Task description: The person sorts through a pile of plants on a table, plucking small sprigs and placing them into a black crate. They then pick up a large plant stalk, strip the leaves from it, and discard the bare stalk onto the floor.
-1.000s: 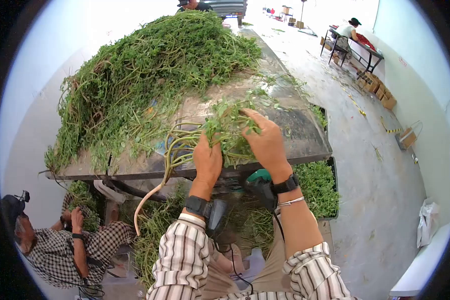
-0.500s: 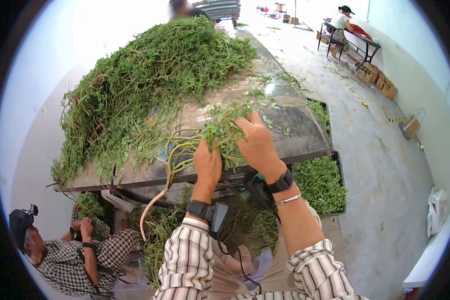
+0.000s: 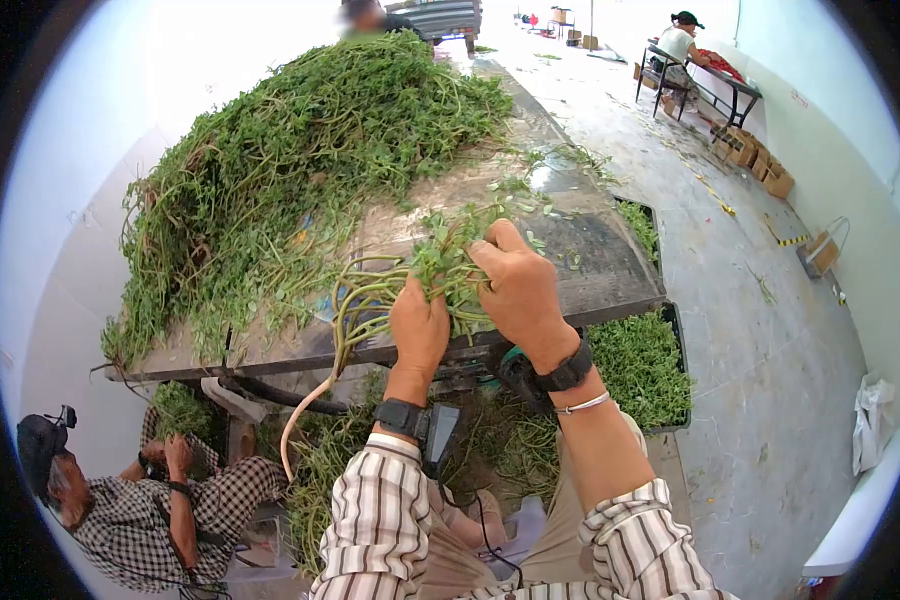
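Observation:
My left hand [image 3: 419, 325] is closed around a bunch of leafy green stems [image 3: 368, 295] at the near edge of the table. Bare stem ends fan out to the left, and one long pale stem hangs over the edge. My right hand [image 3: 518, 290] is closed at the leafy end of the same bunch, thumb and fingers pinched together; the exact sprig between them is hidden. Loose leaves lie on the table [image 3: 610, 255] beyond my right hand. A large heap of the same greens [image 3: 300, 150] covers the left and far part of the table.
Crates of greens [image 3: 638, 370] stand below the table's right side. More stems [image 3: 320, 480] lie beneath. At lower left a person in checked clothes [image 3: 160, 520] handles greens. Another person is behind the heap. A person [image 3: 678, 45] sits at a far table near cardboard boxes [image 3: 755, 160].
My right hand has shifted slightly right and down from the leafy tops. The left hand still grips the bunch in nearly the same place.

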Motion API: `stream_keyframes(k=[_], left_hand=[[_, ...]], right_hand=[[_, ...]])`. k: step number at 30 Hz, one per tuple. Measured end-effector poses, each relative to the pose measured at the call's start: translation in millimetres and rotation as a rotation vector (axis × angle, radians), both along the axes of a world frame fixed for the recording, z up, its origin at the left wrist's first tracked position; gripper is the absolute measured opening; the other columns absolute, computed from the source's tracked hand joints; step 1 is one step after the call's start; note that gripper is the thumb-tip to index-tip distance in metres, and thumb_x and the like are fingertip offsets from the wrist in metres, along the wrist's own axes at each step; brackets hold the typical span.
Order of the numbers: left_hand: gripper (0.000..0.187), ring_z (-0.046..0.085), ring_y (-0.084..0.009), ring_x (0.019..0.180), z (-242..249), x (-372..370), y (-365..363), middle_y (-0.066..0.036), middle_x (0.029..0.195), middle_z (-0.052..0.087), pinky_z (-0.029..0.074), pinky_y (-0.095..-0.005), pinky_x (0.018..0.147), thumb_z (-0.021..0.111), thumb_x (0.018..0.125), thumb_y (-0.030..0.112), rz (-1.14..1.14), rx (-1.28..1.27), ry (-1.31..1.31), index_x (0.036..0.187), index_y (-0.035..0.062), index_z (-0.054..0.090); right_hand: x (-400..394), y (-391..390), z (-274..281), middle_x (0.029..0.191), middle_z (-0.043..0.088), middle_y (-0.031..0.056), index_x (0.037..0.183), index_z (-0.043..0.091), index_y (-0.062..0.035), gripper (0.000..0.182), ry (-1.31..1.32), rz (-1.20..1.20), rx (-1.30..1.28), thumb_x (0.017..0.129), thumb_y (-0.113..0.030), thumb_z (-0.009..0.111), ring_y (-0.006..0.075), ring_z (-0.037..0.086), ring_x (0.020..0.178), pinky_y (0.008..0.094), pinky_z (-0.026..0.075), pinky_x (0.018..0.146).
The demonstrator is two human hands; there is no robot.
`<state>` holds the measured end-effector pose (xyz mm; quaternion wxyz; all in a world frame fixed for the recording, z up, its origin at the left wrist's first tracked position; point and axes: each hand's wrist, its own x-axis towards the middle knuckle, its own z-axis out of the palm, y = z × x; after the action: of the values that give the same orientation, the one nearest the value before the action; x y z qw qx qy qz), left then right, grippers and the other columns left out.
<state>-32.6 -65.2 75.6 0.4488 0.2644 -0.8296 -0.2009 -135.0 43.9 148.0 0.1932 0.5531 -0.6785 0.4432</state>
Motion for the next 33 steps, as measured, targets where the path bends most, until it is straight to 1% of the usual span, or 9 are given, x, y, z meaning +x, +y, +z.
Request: stream_keyframes(k=[10,12,16,18,21,24,28,31,33], left_hand=[[0.042,0.054,-0.038,0.072,4.8,1.1,4.8,-0.019,0.075,0.056,0.043,-0.0466,0.061,0.062,0.075,0.008,0.034,-0.081,-0.194,0.114,-0.0023,0.05],[0.045,0.054,-0.0378,0.071,5.2,2.3,5.1,-0.019,0.075,0.056,0.043,-0.0463,0.061,0.062,0.075,0.008,0.041,-0.109,-0.266,0.117,-0.0031,0.05],[0.045,0.054,-0.0369,0.071,-0.3,-0.3,0.1,-0.019,0.074,0.056,0.043,-0.0461,0.061,0.061,0.076,0.01,0.026,-0.084,-0.191,0.118,-0.0048,0.05],[0.046,0.054,-0.0367,0.07,-2.5,0.8,-0.9,-0.019,0.074,0.056,0.042,-0.0462,0.061,0.061,0.077,0.01,0.026,-0.067,-0.19,0.118,-0.0052,0.05],[0.045,0.053,-0.0373,0.071,-4.3,-0.1,-2.0,-0.019,0.074,0.056,0.042,-0.0469,0.061,0.06,0.078,0.011,0.016,-0.061,-0.164,0.118,-0.006,0.05],[0.046,0.053,-0.0376,0.072,-3.8,0.4,-2.5,-0.02,0.076,0.056,0.042,-0.0472,0.061,0.06,0.077,0.011,0.012,-0.057,-0.205,0.118,-0.0064,0.049],[0.048,0.053,-0.0379,0.072,-3.6,0.4,-1.8,-0.02,0.077,0.056,0.043,-0.0476,0.061,0.061,0.077,0.011,-0.002,-0.108,-0.18,0.119,-0.006,0.048],[0.047,0.054,-0.0383,0.072,-2.2,1.9,0.3,-0.02,0.077,0.056,0.043,-0.0478,0.06,0.062,0.077,0.012,-0.009,-0.071,-0.176,0.118,-0.0059,0.049],[0.046,0.054,-0.0385,0.072,-1.0,2.2,-1.5,-0.02,0.077,0.056,0.042,-0.0479,0.059,0.062,0.077,0.011,-0.018,-0.045,-0.168,0.118,-0.0057,0.049]], right_hand=[[-23.7,-5.6,-16.4,0.083,0.056,0.0169,0.079,0.057,-0.0008,0.012,-0.05,-0.05,-0.129,0.07,-0.007,0.061,0.0371,0.056,0.076,0.0434,0.046,0.064],[-24.0,0.8,-8.4,0.081,0.058,0.0186,0.082,0.062,-0.001,0.014,-0.334,0.075,-0.134,0.071,-0.009,0.063,0.0374,0.055,0.073,0.0422,0.045,0.064],[-24.7,6.9,-6.2,0.083,0.061,0.0174,0.08,0.064,-0.0011,0.012,-0.452,0.074,-0.131,0.072,-0.01,0.063,0.0362,0.055,0.069,0.0402,0.045,0.062],[-29.0,23.3,0.4,0.106,0.059,0.0121,0.1,0.063,-0.0016,0.026,-0.467,0.149,0.275,0.075,-0.006,0.061,0.0245,0.052,0.101,0.0327,0.042,0.089],[-34.9,24.1,-16.4,0.115,0.056,0.0102,0.106,0.061,-0.0029,0.034,-0.508,0.29,0.162,0.073,-0.005,0.061,0.0214,0.044,0.113,0.0323,0.037,0.094],[-40.8,31.0,-15.0,0.111,0.058,0.009,0.11,0.058,-0.0028,0.039,-0.112,0.281,0.15,0.072,-0.006,0.062,0.0229,0.05,0.107,0.0326,0.038,0.094],[-35.4,28.0,-11.7,0.109,0.06,0.0065,0.109,0.059,-0.0025,0.035,-0.095,0.359,0.149,0.074,-0.005,0.06,0.022,0.055,0.097,0.0325,0.04,0.091],[-24.8,22.9,-21.4,0.107,0.06,0.006,0.105,0.06,-0.0038,0.027,-0.394,0.504,0.005,0.079,-0.012,0.059,0.0183,0.058,0.088,0.0306,0.046,0.081],[-17.7,24.6,-25.8,0.102,0.062,0.0032,0.109,0.057,-0.0084,0.026,-1.329,0.605,-0.567,0.083,-0.01,0.057,0.0192,0.057,0.099,0.0327,0.04,0.091]])
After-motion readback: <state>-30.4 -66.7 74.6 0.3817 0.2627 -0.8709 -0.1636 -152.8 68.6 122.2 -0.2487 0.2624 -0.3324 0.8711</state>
